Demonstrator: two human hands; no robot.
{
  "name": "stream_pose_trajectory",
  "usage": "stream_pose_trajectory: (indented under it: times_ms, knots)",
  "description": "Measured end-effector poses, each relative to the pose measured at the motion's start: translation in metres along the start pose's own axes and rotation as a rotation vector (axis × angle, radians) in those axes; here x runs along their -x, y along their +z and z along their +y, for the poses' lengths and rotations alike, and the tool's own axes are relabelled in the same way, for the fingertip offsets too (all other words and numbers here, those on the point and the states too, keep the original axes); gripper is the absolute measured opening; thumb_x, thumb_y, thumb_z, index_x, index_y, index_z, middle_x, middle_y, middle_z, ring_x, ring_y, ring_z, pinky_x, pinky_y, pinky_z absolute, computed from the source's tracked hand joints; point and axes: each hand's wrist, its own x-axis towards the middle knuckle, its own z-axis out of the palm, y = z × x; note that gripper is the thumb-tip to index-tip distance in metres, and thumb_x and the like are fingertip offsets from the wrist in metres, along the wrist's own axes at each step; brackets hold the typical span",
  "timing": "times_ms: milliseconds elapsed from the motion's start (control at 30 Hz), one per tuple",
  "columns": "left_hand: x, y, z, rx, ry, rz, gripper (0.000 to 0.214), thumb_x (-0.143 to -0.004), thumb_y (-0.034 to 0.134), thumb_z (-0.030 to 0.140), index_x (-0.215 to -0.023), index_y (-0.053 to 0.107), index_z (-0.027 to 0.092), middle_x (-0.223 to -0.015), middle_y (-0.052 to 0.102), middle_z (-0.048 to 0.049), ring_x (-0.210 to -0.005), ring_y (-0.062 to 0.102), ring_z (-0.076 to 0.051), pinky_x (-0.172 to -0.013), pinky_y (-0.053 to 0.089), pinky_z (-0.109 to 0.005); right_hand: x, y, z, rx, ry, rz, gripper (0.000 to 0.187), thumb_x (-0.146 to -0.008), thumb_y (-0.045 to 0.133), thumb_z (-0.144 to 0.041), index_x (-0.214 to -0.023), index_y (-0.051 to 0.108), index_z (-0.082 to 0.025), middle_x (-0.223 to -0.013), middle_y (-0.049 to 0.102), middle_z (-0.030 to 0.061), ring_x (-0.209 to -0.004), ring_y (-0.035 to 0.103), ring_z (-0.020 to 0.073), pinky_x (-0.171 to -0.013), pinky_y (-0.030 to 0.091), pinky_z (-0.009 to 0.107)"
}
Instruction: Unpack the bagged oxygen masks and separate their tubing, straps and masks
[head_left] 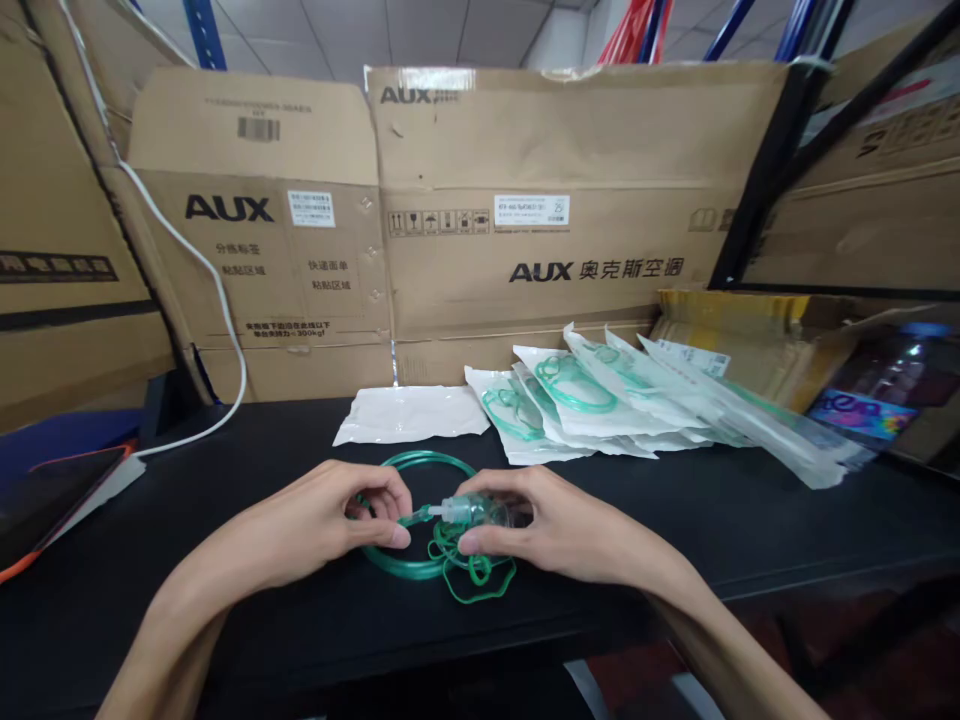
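Above the black tabletop, my left hand (375, 510) pinches the end of a green tube (420, 568), whose coil lies on the table below. My right hand (514, 512) is closed around a clear oxygen mask (480, 510) with a pale green connector (454, 508) pointing left. The tube's end piece (421, 514) meets this connector; how far it is pushed on cannot be made out. A thin green elastic strap (480, 598) hangs in loops under the mask. My right fingers hide much of the mask.
Behind my hands lies a white pouch (411, 414). Several sealed packs (577, 390) with green tubing are heaped to the right. A bottle (877, 385) stands at far right, a phone (64, 500) with a white cable (217, 290) at left. Cardboard boxes (450, 290) wall the back.
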Motion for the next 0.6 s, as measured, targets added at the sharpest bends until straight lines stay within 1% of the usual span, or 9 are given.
stream_pose_trajectory:
  times_ms: [133, 267, 400, 533, 600]
  knots:
    - [-0.001, 0.0, 0.0, 0.029, 0.022, 0.011, 0.016, -0.085, 0.072, 0.04, -0.088, 0.07, 0.023, -0.082, 0.068, 0.0036, -0.077, 0.06, -0.015, -0.068, 0.043, -0.021, 0.0, 0.0, 0.002, -0.024, 0.017, -0.005, 0.041, -0.084, 0.071, -0.056, -0.112, 0.071, -0.027, -0.08, 0.064, -0.0033, -0.072, 0.052, 0.0131, -0.064, 0.039, 0.024]
    - [0.0, 0.001, 0.001, 0.062, 0.021, 0.027, 0.016, -0.085, 0.072, 0.038, -0.088, 0.07, 0.022, -0.079, 0.067, 0.0034, -0.076, 0.06, -0.015, -0.067, 0.042, -0.021, 0.0, 0.001, 0.002, -0.025, 0.014, 0.005, 0.037, -0.085, 0.071, -0.053, -0.111, 0.071, -0.027, -0.08, 0.064, -0.0033, -0.072, 0.052, 0.0131, -0.063, 0.039, 0.024]
    - [0.0, 0.003, 0.003, 0.048, 0.025, 0.053, 0.02, -0.085, 0.072, 0.042, -0.088, 0.07, 0.023, -0.079, 0.067, 0.0032, -0.075, 0.06, -0.015, -0.067, 0.043, -0.022, 0.0, 0.002, 0.002, -0.019, 0.028, 0.034, 0.041, -0.085, 0.071, -0.055, -0.115, 0.07, -0.027, -0.078, 0.062, -0.0033, -0.071, 0.052, 0.0133, -0.063, 0.038, 0.024]
    - [0.002, 0.002, 0.008, -0.026, 0.048, 0.106, 0.024, -0.088, 0.067, 0.049, -0.094, 0.074, 0.026, -0.083, 0.069, 0.003, -0.079, 0.061, -0.016, -0.071, 0.044, -0.023, 0.0, 0.004, 0.001, 0.037, 0.05, 0.063, 0.039, -0.083, 0.071, -0.056, -0.111, 0.073, -0.028, -0.07, 0.057, -0.0044, -0.066, 0.048, 0.0126, -0.06, 0.036, 0.024]
    - [0.003, 0.002, 0.01, -0.058, 0.065, 0.136, 0.026, -0.089, 0.065, 0.051, -0.095, 0.075, 0.028, -0.086, 0.07, 0.0028, -0.082, 0.062, -0.017, -0.074, 0.044, -0.024, 0.0, 0.005, 0.001, 0.052, 0.062, 0.073, 0.041, -0.083, 0.071, -0.056, -0.112, 0.073, -0.027, -0.071, 0.059, -0.0035, -0.066, 0.049, 0.0132, -0.059, 0.036, 0.025]
